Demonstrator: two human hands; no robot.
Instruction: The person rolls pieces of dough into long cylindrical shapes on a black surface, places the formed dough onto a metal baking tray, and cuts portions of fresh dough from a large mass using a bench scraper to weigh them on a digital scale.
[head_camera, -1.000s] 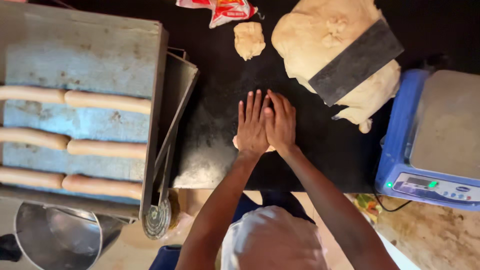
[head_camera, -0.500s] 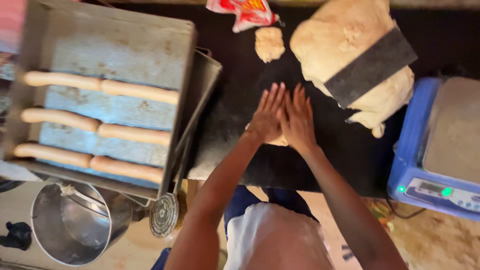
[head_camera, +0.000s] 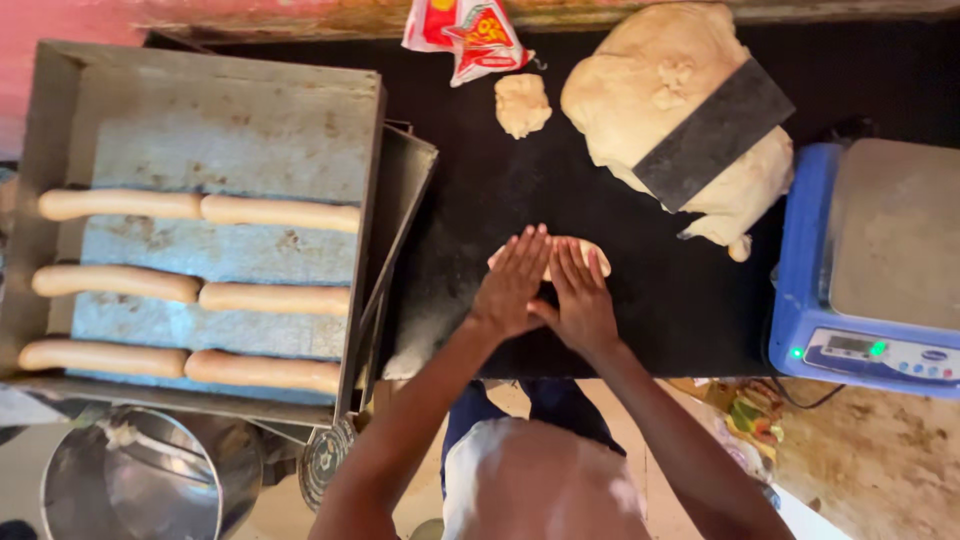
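Note:
Both my hands press flat, side by side, on a small piece of dough (head_camera: 580, 250) lying on the black worktop (head_camera: 660, 310). My left hand (head_camera: 512, 285) covers its left part, my right hand (head_camera: 580, 298) its right part; only the far edge of the dough shows beyond my fingertips. Fingers of both hands are stretched out and close together.
A big dough mass (head_camera: 650, 95) with a dark flat scraper (head_camera: 712, 133) lies at the back right, a small dough lump (head_camera: 523, 103) and a red-and-white packet (head_camera: 465, 30) behind. A metal tray (head_camera: 220, 120) with several dough logs (head_camera: 275, 213) stands left, a blue scale (head_camera: 870, 270) right, a metal pot (head_camera: 150, 480) below.
My hands have slid toward me over the dough, so its far edge now shows beyond my fingertips. The view has shifted slightly.

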